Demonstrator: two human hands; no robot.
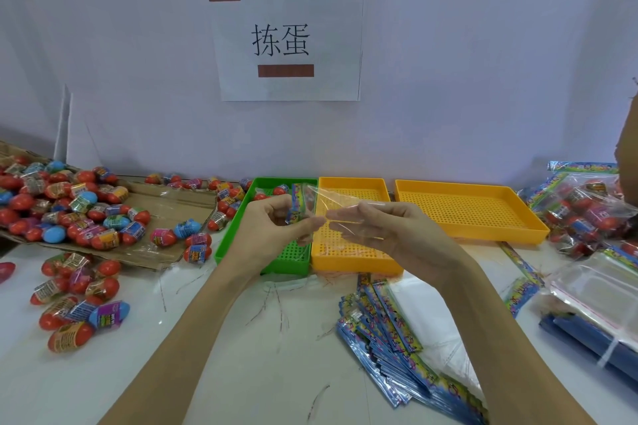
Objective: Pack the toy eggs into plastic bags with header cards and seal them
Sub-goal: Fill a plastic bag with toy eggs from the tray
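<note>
My left hand (272, 231) pinches a clear plastic bag (341, 209) at its colourful header card (297, 203), held up over the green tray (231, 241). My right hand (383, 228) has straight fingers slid into or under the bag's clear film. No egg is visible inside the bag. Several loose toy eggs (76, 214) in red, blue and pink lie piled on flattened cardboard at the left. More eggs (79, 300) lie on the white table at the near left. A few eggs (272, 191) sit at the far end of the green tray.
Two orange perforated trays (348, 262) (473, 210) stand right of the green one. A fanned stack of bags with header cards (397, 338) lies near right, filled bags (583, 207) at far right, clear bags (600, 290) beside them. A paper sign (286, 40) hangs on the wall.
</note>
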